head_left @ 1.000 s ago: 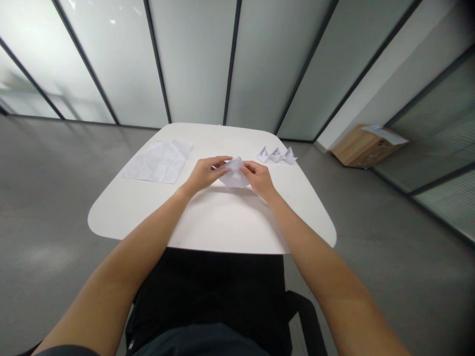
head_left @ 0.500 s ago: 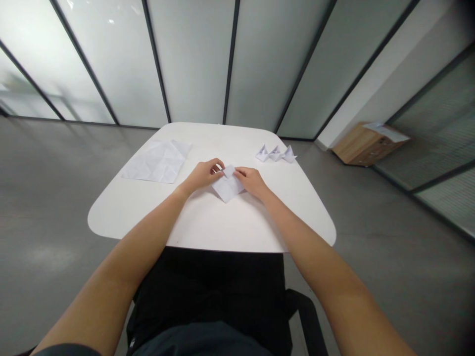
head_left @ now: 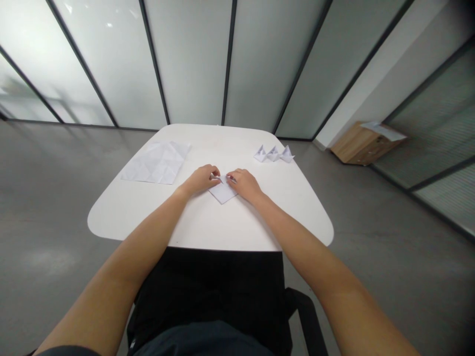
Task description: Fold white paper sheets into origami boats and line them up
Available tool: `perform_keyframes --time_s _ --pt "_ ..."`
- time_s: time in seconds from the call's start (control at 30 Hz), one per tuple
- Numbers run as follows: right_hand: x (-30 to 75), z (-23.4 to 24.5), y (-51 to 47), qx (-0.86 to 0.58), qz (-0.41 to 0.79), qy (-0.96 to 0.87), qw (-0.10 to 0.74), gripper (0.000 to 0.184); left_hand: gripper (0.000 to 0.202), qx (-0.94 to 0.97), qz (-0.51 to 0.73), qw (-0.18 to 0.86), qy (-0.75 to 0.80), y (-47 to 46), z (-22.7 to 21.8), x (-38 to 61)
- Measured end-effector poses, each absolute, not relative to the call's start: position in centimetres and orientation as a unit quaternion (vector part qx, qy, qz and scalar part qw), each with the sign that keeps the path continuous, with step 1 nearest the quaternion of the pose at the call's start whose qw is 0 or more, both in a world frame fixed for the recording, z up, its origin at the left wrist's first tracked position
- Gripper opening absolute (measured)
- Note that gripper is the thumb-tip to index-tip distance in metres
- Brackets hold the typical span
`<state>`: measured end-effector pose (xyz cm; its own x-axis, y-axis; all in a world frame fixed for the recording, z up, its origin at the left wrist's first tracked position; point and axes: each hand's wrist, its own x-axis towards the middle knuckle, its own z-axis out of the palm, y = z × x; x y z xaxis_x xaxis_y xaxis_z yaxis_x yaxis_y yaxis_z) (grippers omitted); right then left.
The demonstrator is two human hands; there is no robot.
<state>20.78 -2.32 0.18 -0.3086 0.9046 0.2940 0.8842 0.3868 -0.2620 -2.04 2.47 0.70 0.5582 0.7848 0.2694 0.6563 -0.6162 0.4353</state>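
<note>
A folded white paper (head_left: 222, 192) lies flat on the white table (head_left: 222, 222), its point toward me. My left hand (head_left: 200, 180) pinches its upper left corner, and my right hand (head_left: 243, 184) presses its upper right corner. The fingers of both hands hide the top edge. Farther back to the right stand three small folded paper boats (head_left: 273, 154) in a row, out of reach of neither hand's fingers touching them. A large creased white paper sheet (head_left: 156, 162) lies flat at the back left, apart from my left hand.
The rounded table stands on a grey floor, with frosted glass panels behind it. A wooden cabinet (head_left: 361, 146) with paper on top stands by the wall at the right. A dark chair back or seat (head_left: 208, 291) shows below the table's near edge.
The paper has gone from raised in my hands to flat on the table, and it is now smaller and more tightly folded. My hands have come closer together.
</note>
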Motion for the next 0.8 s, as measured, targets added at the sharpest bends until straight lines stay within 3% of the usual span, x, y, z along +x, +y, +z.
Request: perform_keyframes --time_s 0.1,0.27,0.5,0.67,0.8 --pt "20.71 0.19 -2.35 -0.542 0.023 -0.82 0.18 0.025 0.022 0.872 0.203 0.15 0.418 2.69 0.59 -2.1" --pt "20.5 0.43 -2.72 -0.538 0.021 -0.827 0.16 0.043 0.025 0.875 0.197 0.148 0.417 3.05 0.24 -2.26" --pt "20.56 0.76 -2.76 -0.539 0.023 -0.822 0.182 0.027 0.038 0.846 0.229 0.201 0.438 2.93 0.04 -2.39" --pt "20.67 0.56 -2.64 -0.552 0.016 -0.81 0.199 0.028 0.025 0.862 0.208 0.175 0.428 3.06 0.12 -2.46" --pt "20.6 0.76 -2.74 -0.56 0.019 -0.804 0.199 0.03 0.033 0.882 0.185 0.153 0.406 3.02 0.38 -2.47"
